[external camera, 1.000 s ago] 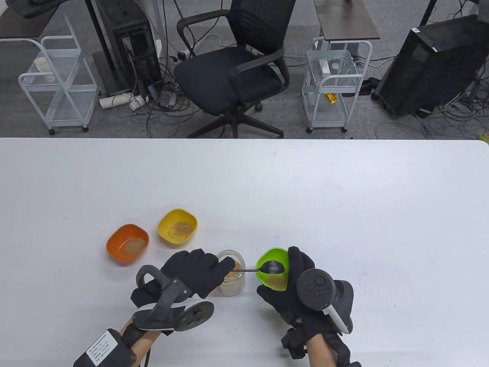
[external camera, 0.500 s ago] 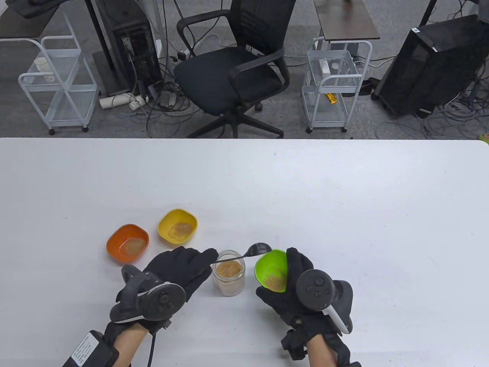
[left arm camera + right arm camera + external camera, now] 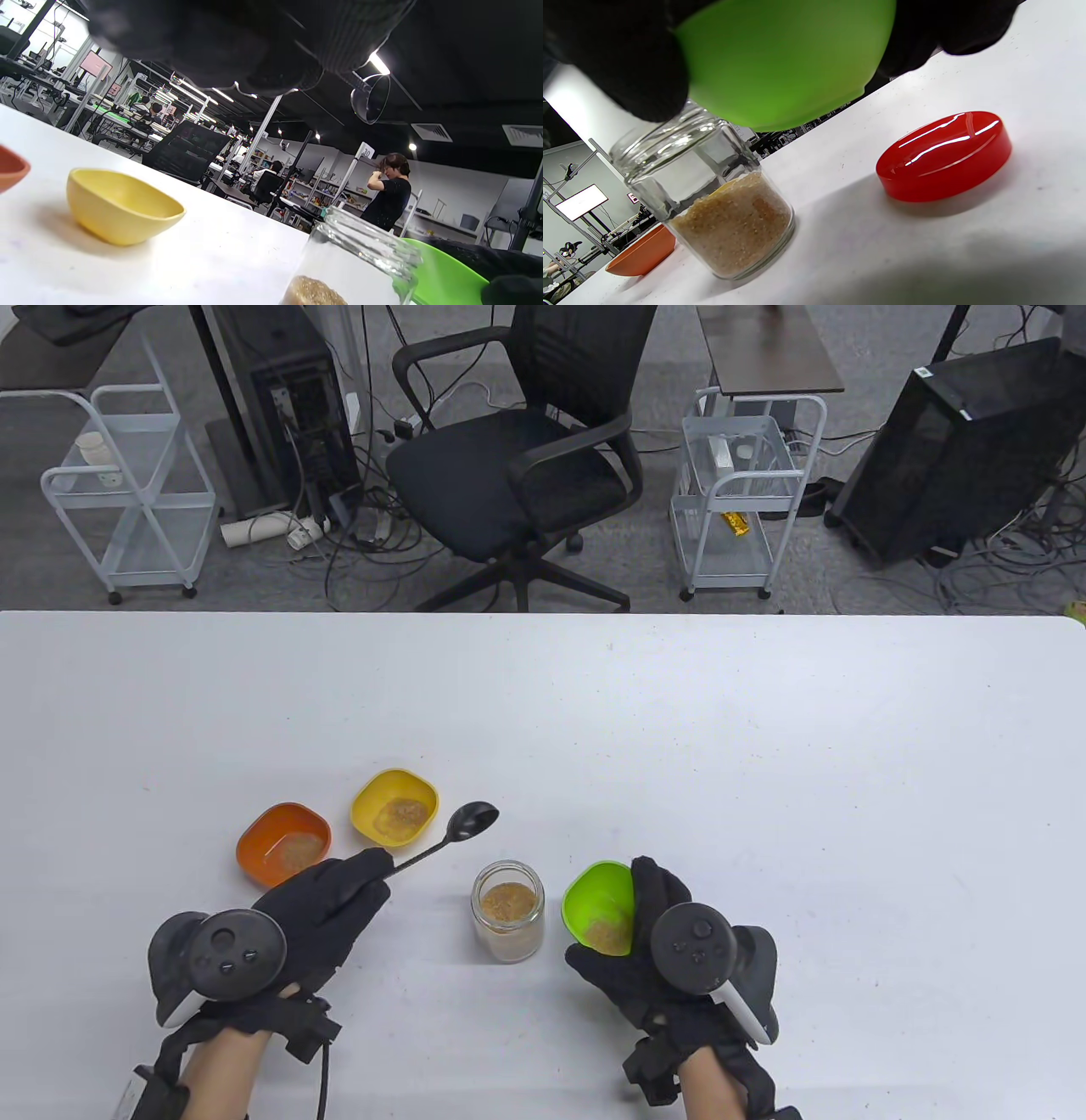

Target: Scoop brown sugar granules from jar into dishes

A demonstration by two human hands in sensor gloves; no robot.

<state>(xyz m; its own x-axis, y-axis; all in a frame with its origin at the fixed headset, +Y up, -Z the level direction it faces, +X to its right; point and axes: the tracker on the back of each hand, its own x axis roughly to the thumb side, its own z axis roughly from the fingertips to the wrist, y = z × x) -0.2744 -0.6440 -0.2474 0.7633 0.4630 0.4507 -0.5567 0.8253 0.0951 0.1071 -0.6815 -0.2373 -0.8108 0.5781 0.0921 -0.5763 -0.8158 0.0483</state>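
All three dishes already carry sugar, so from where I stand the job looks close to finished, perhaps only a top-up or setting things down is left. The orange dish (image 3: 283, 846) and the yellow dish (image 3: 395, 808) sit just beyond the left hand (image 3: 318, 903), each with a thin sandy patch on its floor. The green dish (image 3: 599, 904) is held off the surface, cupped and tilted in the curled fingers (image 3: 657, 891) of the right hand (image 3: 653, 959), a small heap of granules gathered at its low side.

The left hand's fingertips (image 3: 373, 867) pinch the thin dark handle of the spoon (image 3: 458, 830); its bowl reaches out past them, up and to the right, near the yellow dish, and it looks empty. The jar (image 3: 508, 910) stands between the two hands, just beside the green dish, lidless and still roughly half full.

The dishes are smooth, matte, rounded-square bowls that look like soft plastic or silicone. The jar is clear glass with a threaded neck, and the sugar inside is coarse, golden-brown, loose grain. The spoon is dark metal with a round glossy bowl. In the right wrist view a shiny red lid (image 3: 944, 156) lies flat on the white surface (image 3: 764, 746), beyond that hand's fingers and apart from the jar.
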